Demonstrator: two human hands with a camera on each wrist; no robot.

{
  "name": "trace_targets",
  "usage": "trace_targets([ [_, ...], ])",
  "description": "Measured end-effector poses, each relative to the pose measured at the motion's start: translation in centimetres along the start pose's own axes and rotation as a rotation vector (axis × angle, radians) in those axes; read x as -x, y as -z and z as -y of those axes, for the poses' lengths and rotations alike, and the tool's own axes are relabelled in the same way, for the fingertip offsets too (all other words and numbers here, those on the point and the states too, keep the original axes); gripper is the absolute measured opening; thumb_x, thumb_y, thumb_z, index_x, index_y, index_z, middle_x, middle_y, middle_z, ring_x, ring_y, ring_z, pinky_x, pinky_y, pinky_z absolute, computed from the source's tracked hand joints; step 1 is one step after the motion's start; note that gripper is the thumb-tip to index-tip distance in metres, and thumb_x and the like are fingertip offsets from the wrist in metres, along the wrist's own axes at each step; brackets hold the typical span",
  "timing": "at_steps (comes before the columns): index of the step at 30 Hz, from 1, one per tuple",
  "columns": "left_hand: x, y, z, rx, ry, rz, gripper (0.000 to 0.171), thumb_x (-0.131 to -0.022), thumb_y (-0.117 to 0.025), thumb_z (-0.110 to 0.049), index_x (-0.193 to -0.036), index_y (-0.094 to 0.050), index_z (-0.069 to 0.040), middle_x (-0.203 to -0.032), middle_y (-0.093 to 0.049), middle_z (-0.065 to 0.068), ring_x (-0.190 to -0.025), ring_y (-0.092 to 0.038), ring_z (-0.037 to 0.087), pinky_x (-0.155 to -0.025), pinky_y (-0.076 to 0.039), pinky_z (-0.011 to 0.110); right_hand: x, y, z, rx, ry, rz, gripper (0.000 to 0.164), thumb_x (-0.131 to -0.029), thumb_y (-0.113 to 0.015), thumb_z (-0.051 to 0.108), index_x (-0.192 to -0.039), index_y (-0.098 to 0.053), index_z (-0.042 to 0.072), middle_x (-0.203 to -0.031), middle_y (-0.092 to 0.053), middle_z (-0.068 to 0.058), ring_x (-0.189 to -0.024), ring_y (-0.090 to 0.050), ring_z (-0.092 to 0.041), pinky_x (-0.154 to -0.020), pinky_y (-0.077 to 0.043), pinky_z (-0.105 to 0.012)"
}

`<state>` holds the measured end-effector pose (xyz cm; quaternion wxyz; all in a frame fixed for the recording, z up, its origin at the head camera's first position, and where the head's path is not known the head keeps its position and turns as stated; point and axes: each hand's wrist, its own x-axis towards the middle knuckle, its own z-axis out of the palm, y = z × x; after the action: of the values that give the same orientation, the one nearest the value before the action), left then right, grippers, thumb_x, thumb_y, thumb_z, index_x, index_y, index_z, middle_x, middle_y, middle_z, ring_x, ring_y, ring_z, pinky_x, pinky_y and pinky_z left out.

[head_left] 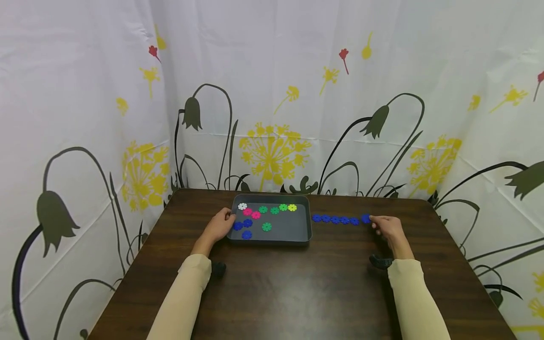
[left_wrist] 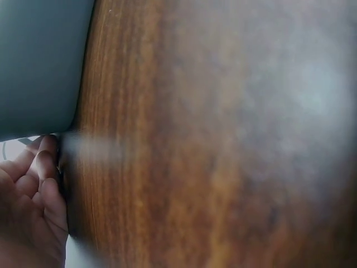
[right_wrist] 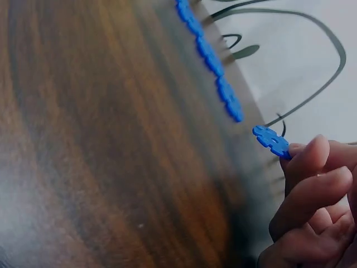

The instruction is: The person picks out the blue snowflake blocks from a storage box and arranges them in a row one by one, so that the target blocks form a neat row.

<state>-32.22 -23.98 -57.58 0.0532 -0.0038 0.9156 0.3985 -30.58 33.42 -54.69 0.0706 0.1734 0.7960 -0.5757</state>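
Note:
My right hand (head_left: 388,230) pinches a blue notched plastic disc (right_wrist: 271,142) by its edge, between thumb and finger. Just left of that disc, with a small gap, a straight row of several blue discs (head_left: 335,219) lies on the table. At the left side of the dark grey tray (head_left: 289,233), my left hand (head_left: 220,224) grips the rim; in the left wrist view its curled fingers (left_wrist: 47,162) are by the tray's corner, and the exact contact is partly hidden. Inside the tray are loose blue discs (head_left: 247,234), green discs (head_left: 266,227), pink discs (head_left: 256,215), a white disc (head_left: 242,206) and a yellow disc (head_left: 292,208).
The brown wooden table (head_left: 297,293) extends in front of the tray and on both sides. A white curtain (head_left: 272,71) with printed flowers hangs behind the table's far edge and along its sides. A dark strap (head_left: 380,261) is on the right wrist.

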Motion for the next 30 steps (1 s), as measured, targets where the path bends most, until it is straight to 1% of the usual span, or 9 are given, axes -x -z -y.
trace_targets([
  [4, -3.1, -1.3, 3.9, -0.012, 0.005, 0.006, 0.055, -0.109, -0.048, -0.051, -0.141, -0.057, -0.006, -0.107, -0.061, 0.010, -0.093, -0.059, 0.026, -0.077, -0.045, 0.037, 0.1, -0.1, -0.3, -0.049, -0.031, 0.027, 0.044, -0.108, -0.066, 0.029, -0.132, -0.065, -0.008, -0.068, -0.065, 0.011, -0.057, -0.055, -0.002, -0.056, -0.044, -0.021],
  [5, -3.2, -1.4, 4.1, -0.012, 0.016, 0.018, 0.056, -0.109, -0.047, -0.051, -0.142, -0.056, -0.007, -0.109, -0.061, 0.010, -0.096, -0.059, 0.025, -0.078, -0.045, 0.037, 0.1, 0.0, -0.5, -0.054, -0.035, 0.041, 0.045, -0.109, -0.065, 0.028, -0.133, -0.064, -0.009, -0.069, -0.065, 0.011, -0.058, -0.056, -0.002, -0.057, -0.046, -0.021],
  [8, -2.7, -1.3, 3.6, -0.020, 0.025, 0.026, 0.055, -0.110, -0.047, -0.049, -0.144, -0.055, -0.007, -0.112, -0.062, 0.011, -0.098, -0.060, 0.027, -0.080, -0.046, 0.038, 0.1, 0.1, -0.8, -0.055, -0.048, 0.086, 0.044, -0.110, -0.063, 0.027, -0.134, -0.061, -0.010, -0.072, -0.067, 0.009, -0.060, -0.059, -0.003, -0.059, -0.048, -0.021],
  [12, -1.0, -0.7, 1.2, -0.025, 0.042, 0.005, 0.050, -0.110, -0.047, -0.042, -0.144, -0.056, -0.006, -0.112, -0.063, 0.011, -0.099, -0.060, 0.027, -0.082, -0.047, 0.040, -0.1, 0.2, -0.7, -0.046, -0.043, 0.109, 0.042, -0.110, -0.062, 0.024, -0.133, -0.060, -0.011, -0.073, -0.068, 0.008, -0.061, -0.060, -0.003, -0.060, -0.049, -0.021],
  [13, -1.1, -0.7, 1.2, -0.022, 0.043, 0.000, 0.050, -0.110, -0.047, -0.042, -0.145, -0.056, -0.007, -0.112, -0.063, 0.011, -0.099, -0.060, 0.027, -0.083, -0.046, 0.039, -0.2, 0.1, -0.6, -0.045, -0.039, 0.109, 0.042, -0.110, -0.062, 0.024, -0.133, -0.060, -0.011, -0.073, -0.067, 0.008, -0.061, -0.059, -0.003, -0.059, -0.049, -0.021],
  [16, 1.0, 0.0, -1.2, -0.013, 0.034, -0.015, 0.048, -0.111, -0.046, -0.037, -0.143, -0.056, -0.003, -0.111, -0.062, 0.013, -0.099, -0.059, 0.028, -0.085, -0.046, 0.042, -0.3, 0.0, -0.6, -0.026, -0.019, 0.101, 0.040, -0.110, -0.062, 0.023, -0.131, -0.061, -0.011, -0.071, -0.067, 0.008, -0.060, -0.059, -0.003, -0.059, -0.048, -0.021],
  [18, 1.7, 0.2, -1.9, -0.014, 0.027, -0.021, 0.047, -0.112, -0.045, -0.035, -0.143, -0.056, -0.001, -0.111, -0.062, 0.014, -0.099, -0.059, 0.028, -0.086, -0.046, 0.042, -0.3, -0.1, -0.6, -0.013, -0.004, 0.095, 0.040, -0.110, -0.063, 0.023, -0.130, -0.062, -0.011, -0.071, -0.067, 0.009, -0.060, -0.059, -0.003, -0.058, -0.048, -0.021],
  [25, 1.4, 0.5, -1.4, -0.002, 0.013, 0.000, 0.049, -0.112, -0.045, -0.038, -0.141, -0.056, -0.001, -0.106, -0.060, 0.013, -0.094, -0.058, 0.028, -0.081, -0.045, 0.041, -0.5, -0.5, -1.1, -0.009, 0.000, 0.072, 0.038, -0.108, -0.066, 0.026, -0.126, -0.066, -0.007, -0.072, -0.068, 0.007, -0.059, -0.059, -0.004, -0.059, -0.049, -0.023],
  [30, -1.1, -0.6, 1.2, -0.014, 0.007, -0.007, 0.050, -0.113, -0.043, -0.044, -0.141, -0.057, -0.005, -0.108, -0.061, 0.012, -0.095, -0.057, 0.028, -0.078, -0.045, 0.043, -0.6, -0.3, -1.3, -0.019, 0.030, 0.013, 0.040, -0.109, -0.065, 0.028, -0.127, -0.065, -0.008, -0.070, -0.065, 0.007, -0.058, -0.059, -0.005, -0.058, -0.050, -0.022],
])
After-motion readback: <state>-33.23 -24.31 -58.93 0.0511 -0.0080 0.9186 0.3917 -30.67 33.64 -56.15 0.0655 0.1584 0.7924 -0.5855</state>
